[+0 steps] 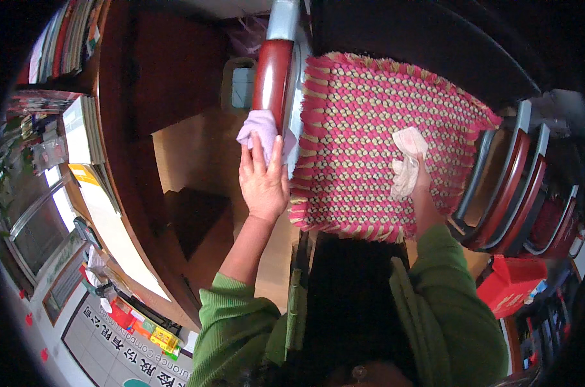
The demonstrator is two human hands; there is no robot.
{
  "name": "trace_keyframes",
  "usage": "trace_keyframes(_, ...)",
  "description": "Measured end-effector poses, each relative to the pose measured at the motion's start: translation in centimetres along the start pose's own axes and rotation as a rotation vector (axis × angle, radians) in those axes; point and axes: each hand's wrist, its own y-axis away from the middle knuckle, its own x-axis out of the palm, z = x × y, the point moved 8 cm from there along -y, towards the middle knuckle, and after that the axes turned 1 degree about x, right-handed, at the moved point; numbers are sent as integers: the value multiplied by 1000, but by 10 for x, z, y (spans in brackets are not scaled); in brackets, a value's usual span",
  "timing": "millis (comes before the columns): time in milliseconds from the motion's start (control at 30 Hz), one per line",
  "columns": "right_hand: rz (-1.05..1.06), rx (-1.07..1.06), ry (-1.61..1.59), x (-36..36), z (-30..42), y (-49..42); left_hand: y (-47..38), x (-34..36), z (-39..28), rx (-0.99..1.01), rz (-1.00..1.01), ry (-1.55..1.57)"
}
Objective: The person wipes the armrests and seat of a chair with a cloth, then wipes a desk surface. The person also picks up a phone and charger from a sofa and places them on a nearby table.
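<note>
My left hand (264, 186) lies over a bunched lavender cloth (259, 125), its fingers pressing it onto the red wooden armrest (274, 72) of a metal-framed chair. To the right, my right hand (422, 179) grips a crumpled whitish cloth or tissue (404, 175) above the seat. A pink and cream woven mat (350, 145) with fringed edges covers that seat. Whether the whitish piece touches the mat I cannot tell. The fingers of my right hand are partly hidden behind it.
A dark wooden desk (142, 159) with papers and books stands on the left. The black chair back (394, 29) rises beyond the mat. More chairs with red armrests (505, 179) line the right side, with a red bag (512, 283) near them. A bin (239, 84) sits beside the desk.
</note>
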Motion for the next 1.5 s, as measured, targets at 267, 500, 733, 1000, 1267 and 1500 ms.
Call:
trace_keyframes(267,-213,-43,117,4,19,41,-87,-9,-11,52,-15,-64)
trace_keyframes(500,-174,-55,110,14,23,62,-136,-14,-14,92,-52,-38)
trace_keyframes(733,-133,-89,74,13,18,51,-201,-18,-17,185,-209,-5)
trace_keyframes(1000,-53,-107,-16,16,19,40,-196,-15,-10,243,-264,56)
trace_keyframes(1267,-26,-45,-77,20,19,24,-83,-13,-2,147,-200,94)
trace_keyframes(1500,163,-99,-214,34,21,14,50,-6,-19,169,-170,191)
